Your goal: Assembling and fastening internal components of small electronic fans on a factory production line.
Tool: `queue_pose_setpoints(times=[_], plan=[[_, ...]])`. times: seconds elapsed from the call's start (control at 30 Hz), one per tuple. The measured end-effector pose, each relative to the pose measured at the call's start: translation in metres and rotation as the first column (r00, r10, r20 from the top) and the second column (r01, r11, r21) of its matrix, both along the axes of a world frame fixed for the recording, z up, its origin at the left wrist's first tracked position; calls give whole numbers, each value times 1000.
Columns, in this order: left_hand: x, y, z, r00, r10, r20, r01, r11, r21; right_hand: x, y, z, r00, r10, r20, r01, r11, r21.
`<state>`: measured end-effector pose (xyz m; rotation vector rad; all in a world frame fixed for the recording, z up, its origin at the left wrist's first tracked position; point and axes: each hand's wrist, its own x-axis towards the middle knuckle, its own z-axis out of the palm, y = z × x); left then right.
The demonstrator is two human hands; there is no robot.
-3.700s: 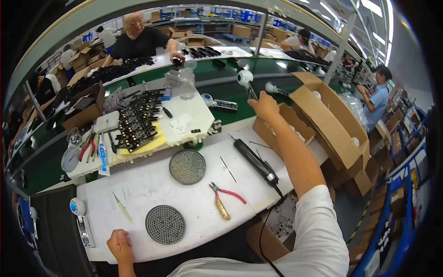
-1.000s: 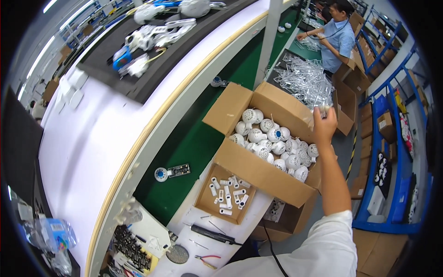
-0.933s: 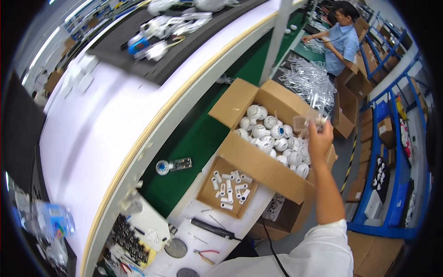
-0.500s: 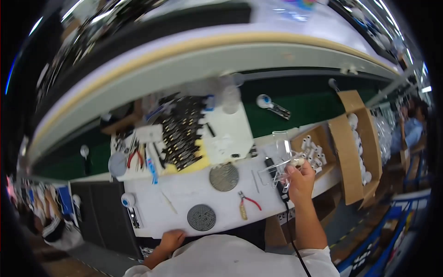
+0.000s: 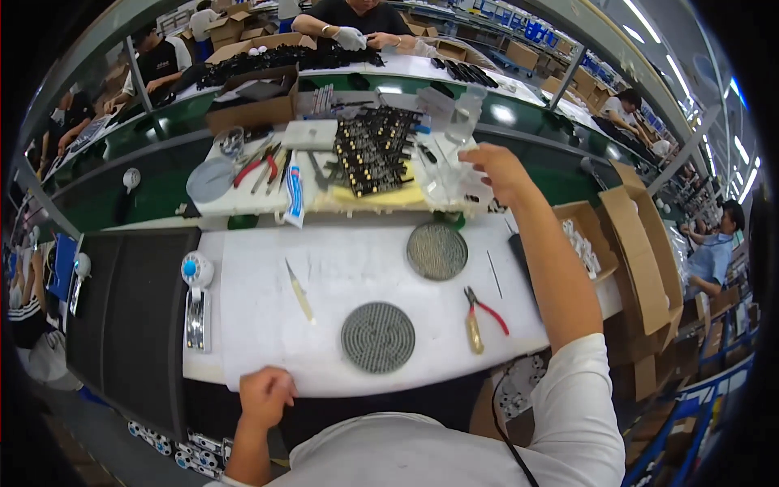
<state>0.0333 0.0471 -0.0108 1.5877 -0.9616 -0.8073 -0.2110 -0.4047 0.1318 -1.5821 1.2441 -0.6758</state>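
My right hand (image 5: 497,172) reaches over the right end of the raised white shelf, fingers bent and apart, beside clear plastic pieces (image 5: 441,185). Nothing shows between its fingers. A pile of black circuit boards (image 5: 373,150) lies left of it on yellow sheets. My left hand (image 5: 266,395) rests at the table's front edge, fingers curled in with nothing visible in them. Between my arms lie two round grey textured discs, a near one (image 5: 378,338) and a far one (image 5: 437,252). Cutting nippers (image 5: 479,321) with one red handle lie to the right, and a pointed yellow-handled tool (image 5: 300,296) to the left.
A white device with a blue-centred round head (image 5: 195,272) lies at the table's left, beside a black panel (image 5: 134,325). The shelf also holds red-handled pliers (image 5: 256,172) and a blue-white tube (image 5: 294,199). Cardboard boxes (image 5: 637,252) stand right. A co-worker's gloved hand (image 5: 350,38) shows across the line.
My right hand has moved from the table's right side, where it held clear plastic pieces, up to the shelf and released them. My head view has shifted; my left hand stays near the front edge.
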Motion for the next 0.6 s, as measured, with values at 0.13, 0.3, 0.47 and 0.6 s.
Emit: queue_pose_setpoints(times=[0.13,0.3,0.47,0.6], plan=[[35,4,18,652,440,618,-317,898,-305,-14,37,7,955,33,294,-52,997,57],[129,-25,25,156,386,909,-467,840,-276,-35,118,17,862,293,413,-293,954,-65],[163,-26,45,469,187,863,-619,767,170,-45,214,2,869,454,195,-452,890,-61],[147,-32,58,316,155,936,-495,869,23,-54,223,-21,892,423,-163,-445,883,-146]])
